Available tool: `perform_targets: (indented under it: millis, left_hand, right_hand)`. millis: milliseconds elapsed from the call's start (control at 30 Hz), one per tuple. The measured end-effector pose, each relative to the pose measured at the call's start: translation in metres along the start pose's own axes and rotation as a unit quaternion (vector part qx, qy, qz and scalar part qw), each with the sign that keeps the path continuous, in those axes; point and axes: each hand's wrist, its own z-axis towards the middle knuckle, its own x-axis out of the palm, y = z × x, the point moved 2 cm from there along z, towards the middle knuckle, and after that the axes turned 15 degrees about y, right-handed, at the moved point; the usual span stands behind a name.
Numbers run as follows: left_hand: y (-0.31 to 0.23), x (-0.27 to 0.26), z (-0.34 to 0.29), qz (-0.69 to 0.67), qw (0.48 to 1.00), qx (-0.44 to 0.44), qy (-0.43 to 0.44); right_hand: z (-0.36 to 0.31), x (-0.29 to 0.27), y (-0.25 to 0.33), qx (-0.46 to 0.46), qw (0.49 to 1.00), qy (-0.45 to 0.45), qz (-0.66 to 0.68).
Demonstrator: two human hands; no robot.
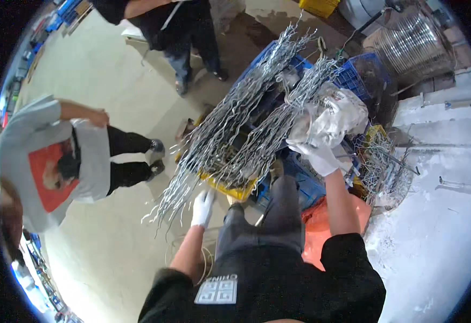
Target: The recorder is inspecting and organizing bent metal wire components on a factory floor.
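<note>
Long wavy metal wires point(230, 126) lie in two thick bundles across crates in front of me. A crumpled white plastic sack point(339, 114) rests at the right side of the bundles. My right hand point(324, 160), in a white glove, is closed on the sack's near edge, and the white glove partly blends into it. My left hand point(203, 207), also gloved in white, hangs beside the near corner of a yellow crate point(230, 188). Its fingers are stretched out and it holds nothing. The crate sits under the wires' near ends.
Tangled wire pieces point(383, 167) fill a container at the right, near a white wall point(434, 226). An orange-red sack point(335, 226) lies by my right leg. Behind stand a blue crate point(356, 75) and a large wire coil point(413, 46). Two people stand left point(57, 161) and ahead point(179, 32).
</note>
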Motion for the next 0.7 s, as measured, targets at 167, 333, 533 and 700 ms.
perform_targets:
  millis: [167, 333, 533, 700]
  left_hand:
    - [-0.185, 0.012, -0.002, -0.100, 0.977, 0.151, 0.111]
    - [-0.218, 0.014, -0.011, -0.189, 0.930, 0.178, 0.259]
    - [-0.192, 0.015, -0.035, -0.314, 0.836, 0.172, 0.415]
    - [-0.200, 0.001, -0.059, -0.180, 0.900, 0.116, 0.379]
  right_hand:
    - [-0.028, 0.078, 0.050, 0.000, 1.000, -0.002, -0.025]
    - [-0.044, 0.093, 0.069, -0.088, 0.991, -0.029, 0.092]
    - [-0.062, 0.101, 0.068, -0.154, 0.966, 0.019, 0.208]
    - [-0.057, 0.106, 0.057, -0.189, 0.952, 0.014, 0.238]
